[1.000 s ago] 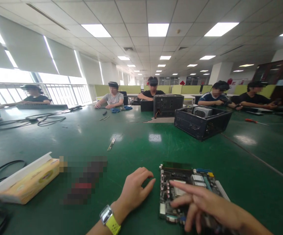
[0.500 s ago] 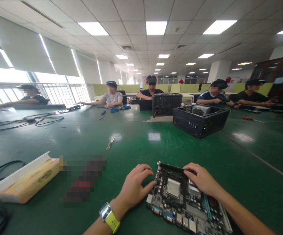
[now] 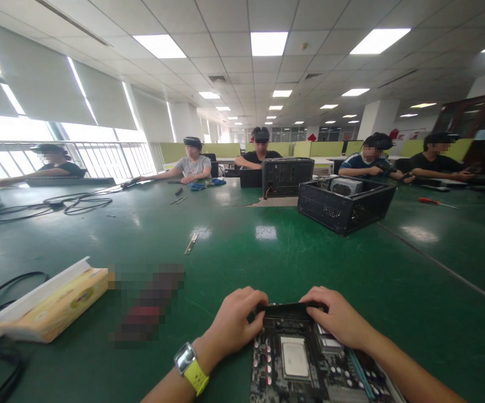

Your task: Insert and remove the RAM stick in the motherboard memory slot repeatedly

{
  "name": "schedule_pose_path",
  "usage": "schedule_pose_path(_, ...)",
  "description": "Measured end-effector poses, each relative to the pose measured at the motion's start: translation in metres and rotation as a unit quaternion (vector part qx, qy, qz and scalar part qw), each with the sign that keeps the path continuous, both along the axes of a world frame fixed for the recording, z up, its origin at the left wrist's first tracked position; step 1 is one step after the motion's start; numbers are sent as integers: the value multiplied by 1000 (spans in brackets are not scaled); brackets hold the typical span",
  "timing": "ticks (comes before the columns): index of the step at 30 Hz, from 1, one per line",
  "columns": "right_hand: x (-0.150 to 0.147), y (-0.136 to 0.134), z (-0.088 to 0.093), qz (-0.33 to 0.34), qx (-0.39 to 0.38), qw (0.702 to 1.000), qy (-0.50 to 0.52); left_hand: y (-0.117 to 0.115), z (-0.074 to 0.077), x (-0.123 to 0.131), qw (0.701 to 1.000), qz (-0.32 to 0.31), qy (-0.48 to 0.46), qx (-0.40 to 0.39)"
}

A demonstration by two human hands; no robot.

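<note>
A motherboard (image 3: 267,350) lies before me with its near edge out of view. Its square silver processor (image 3: 295,357) sits uncovered in the socket. Along the far edge stands a long dark strip (image 3: 284,311); whether it is a memory stick or only its slot I cannot tell. My left hand (image 3: 240,314), a watch with a yellow band on its wrist, is closed with thumb and fingers at the strip's left end. At the other end my right hand (image 3: 337,319) pinches the same edge, beside a silver heatsink (image 3: 330,342). Their fingertips are partly hidden.
A yellow tissue pack (image 3: 64,302) and a blurred-out dark item (image 3: 152,305) lie to the left. Farther off are a thin metal strip (image 3: 191,244), an opened computer case (image 3: 345,207) and a red screwdriver (image 3: 431,201). Several people sit across the green table (image 3: 234,257).
My left hand has gone from loosely open beside the board to closed at its far left corner. The motherboard has turned straighter and come nearer to me. My right hand has shifted slightly left.
</note>
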State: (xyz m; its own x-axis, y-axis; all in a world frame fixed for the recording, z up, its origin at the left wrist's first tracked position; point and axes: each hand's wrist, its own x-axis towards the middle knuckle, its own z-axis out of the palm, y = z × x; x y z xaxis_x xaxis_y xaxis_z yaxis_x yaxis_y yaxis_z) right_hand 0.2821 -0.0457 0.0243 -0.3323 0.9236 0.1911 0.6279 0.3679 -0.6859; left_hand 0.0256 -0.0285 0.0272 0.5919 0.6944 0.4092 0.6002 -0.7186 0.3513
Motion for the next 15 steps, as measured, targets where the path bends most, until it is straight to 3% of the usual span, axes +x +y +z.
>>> schedule_pose_path(15,0,-1,-1,-22,15,999,17,4,-11,-4,998,8,-62,-20)
